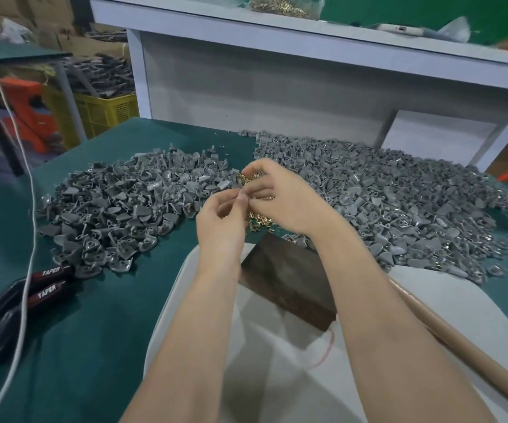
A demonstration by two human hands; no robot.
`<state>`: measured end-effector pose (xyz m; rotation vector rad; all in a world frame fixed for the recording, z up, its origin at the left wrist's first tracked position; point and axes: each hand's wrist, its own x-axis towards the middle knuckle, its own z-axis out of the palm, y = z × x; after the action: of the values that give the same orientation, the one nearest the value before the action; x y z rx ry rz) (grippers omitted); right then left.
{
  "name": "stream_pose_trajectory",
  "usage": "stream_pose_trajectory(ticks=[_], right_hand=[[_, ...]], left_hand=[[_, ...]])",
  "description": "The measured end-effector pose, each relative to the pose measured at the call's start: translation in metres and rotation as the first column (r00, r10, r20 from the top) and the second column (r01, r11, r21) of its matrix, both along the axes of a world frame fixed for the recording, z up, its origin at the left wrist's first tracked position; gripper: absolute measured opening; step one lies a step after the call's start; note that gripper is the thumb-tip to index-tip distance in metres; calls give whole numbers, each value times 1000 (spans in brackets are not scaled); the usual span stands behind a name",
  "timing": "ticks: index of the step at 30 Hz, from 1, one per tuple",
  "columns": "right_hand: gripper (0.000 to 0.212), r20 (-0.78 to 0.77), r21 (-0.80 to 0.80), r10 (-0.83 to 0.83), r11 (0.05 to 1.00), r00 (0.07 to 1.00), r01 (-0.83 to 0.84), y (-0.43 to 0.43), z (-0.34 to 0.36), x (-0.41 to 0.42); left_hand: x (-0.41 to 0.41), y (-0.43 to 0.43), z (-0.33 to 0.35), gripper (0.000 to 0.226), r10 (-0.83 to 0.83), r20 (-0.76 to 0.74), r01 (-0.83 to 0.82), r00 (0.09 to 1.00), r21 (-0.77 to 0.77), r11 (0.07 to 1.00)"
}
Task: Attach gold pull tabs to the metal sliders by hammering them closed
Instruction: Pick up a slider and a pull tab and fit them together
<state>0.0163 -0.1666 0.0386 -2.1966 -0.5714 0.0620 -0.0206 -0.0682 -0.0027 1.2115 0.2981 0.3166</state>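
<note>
Both hands pinched together over the gold pile, fitting stage, no hammering yet.

Left hand [222, 218]: thumb and forefinger nipped on a small part [241, 193], other fingers curled; too small to say whether it is a slider or a tab. Right hand [283, 193]: fingers curled in to the same spot, can't tell what it holds. Gold tabs [260, 222] lie loose at 6 o'clock just under the hands. Grey sliders sit in heaps at 9 o'clock [109, 209] and 3 o'clock [399, 193]. Dark block [286, 288] at 5 o'clock, probably the anvil, with a brown stick [460, 340] further out. Black pliers [33, 297] at 8 o'clock on the green table [94, 331]. My read: the parts are light, stiff, slick and easily dropped. Pinch the slider by its flat sides, the tab by its wide end.
</note>
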Motion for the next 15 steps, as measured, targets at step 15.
stream_pose_trajectory(ticks=[15], right_hand=[[27, -5, -752, -248, 639, 969, 160, 46, -47, 48]], left_hand=[[-3, 2, 4, 9, 232, 32, -225, 972, -151, 963]])
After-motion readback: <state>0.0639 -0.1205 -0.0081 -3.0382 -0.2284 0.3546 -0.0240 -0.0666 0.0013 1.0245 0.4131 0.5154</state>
